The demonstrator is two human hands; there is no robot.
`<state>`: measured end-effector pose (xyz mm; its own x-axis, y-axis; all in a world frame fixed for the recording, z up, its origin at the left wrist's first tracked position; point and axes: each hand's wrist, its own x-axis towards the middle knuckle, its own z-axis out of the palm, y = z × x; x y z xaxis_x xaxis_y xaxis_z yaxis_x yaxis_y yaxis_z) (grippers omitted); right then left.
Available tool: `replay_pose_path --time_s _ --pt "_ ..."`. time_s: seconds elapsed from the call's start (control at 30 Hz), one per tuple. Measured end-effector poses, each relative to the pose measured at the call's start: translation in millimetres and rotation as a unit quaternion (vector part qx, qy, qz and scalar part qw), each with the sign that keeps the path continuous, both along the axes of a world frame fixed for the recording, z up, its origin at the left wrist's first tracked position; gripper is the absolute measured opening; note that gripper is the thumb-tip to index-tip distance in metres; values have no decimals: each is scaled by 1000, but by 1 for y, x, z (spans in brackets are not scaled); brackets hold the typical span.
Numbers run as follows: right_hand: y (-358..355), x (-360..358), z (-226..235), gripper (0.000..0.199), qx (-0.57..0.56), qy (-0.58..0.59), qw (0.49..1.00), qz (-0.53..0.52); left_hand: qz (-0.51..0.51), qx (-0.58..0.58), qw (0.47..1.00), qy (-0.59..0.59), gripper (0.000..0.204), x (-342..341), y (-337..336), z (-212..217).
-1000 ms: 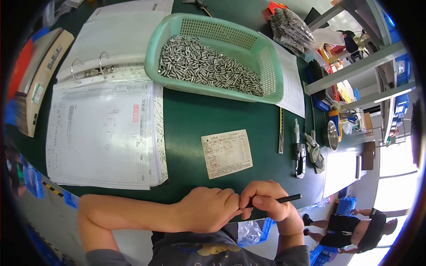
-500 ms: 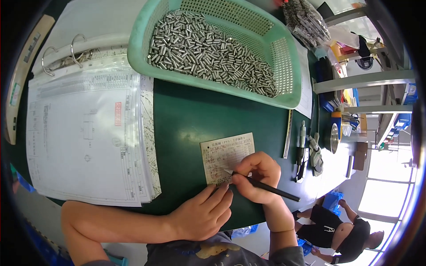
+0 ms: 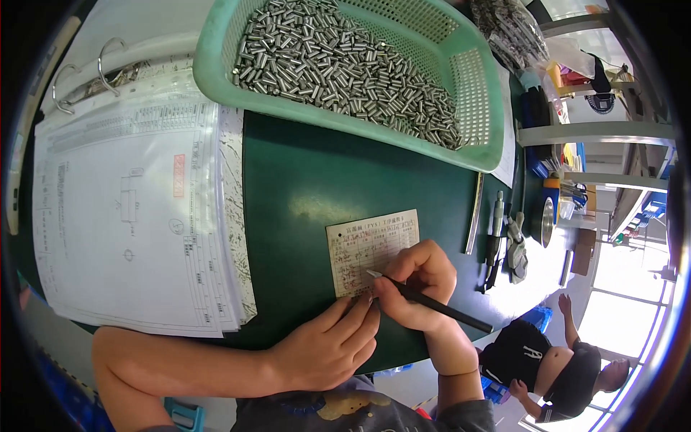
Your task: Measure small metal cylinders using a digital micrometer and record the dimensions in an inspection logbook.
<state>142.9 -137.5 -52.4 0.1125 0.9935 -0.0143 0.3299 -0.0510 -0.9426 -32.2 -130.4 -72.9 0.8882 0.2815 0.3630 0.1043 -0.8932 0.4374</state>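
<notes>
While my right hand (image 3: 417, 288) is curled shut around a black pen (image 3: 432, 302), its tip rests on the lower left part of a small cream form card (image 3: 371, 248). The card lies flat on the green counter (image 3: 317, 173), just ahead of both hands. My left hand (image 3: 331, 345) holds nothing; it lies flat and open, fingers loosely spread, with the fingertips (image 3: 363, 302) pressing the card's near edge right beside the pen hand.

To the left of the card an open ring binder (image 3: 137, 209) shows a white drawing sheet in a clear sleeve, its metal rings at the far left. Beyond the card, a mint green plastic basket (image 3: 482, 101) sits well apart from it, heaped with small shiny metal pins (image 3: 338, 65). To the right of the card a steel ruler (image 3: 473, 212) lies on the counter, with a dark slim tool (image 3: 495, 237) next to it; I cannot tell what kind of tool it is. Below the counter's right edge, another person (image 3: 554, 360) in a dark top is down near the floor.
</notes>
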Motion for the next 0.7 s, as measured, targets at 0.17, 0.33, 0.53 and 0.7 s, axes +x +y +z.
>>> replay_pose_path --time_s 0.17,0.33,0.53,0.7 --pt "8 1 -3 24 80 -36 992 93 -2 10 1000 6 31 -2 2 -1" --pt "7 1 -4 27 38 -3 997 62 0 11 1000 6 31 -2 2 -2" --pt "9 1 -4 28 57 -12 996 67 6 20 1000 -1 32 -1 2 -3" --pt "9 1 -2 28 48 -16 996 68 8 16 1000 -2 32 -2 2 -2"
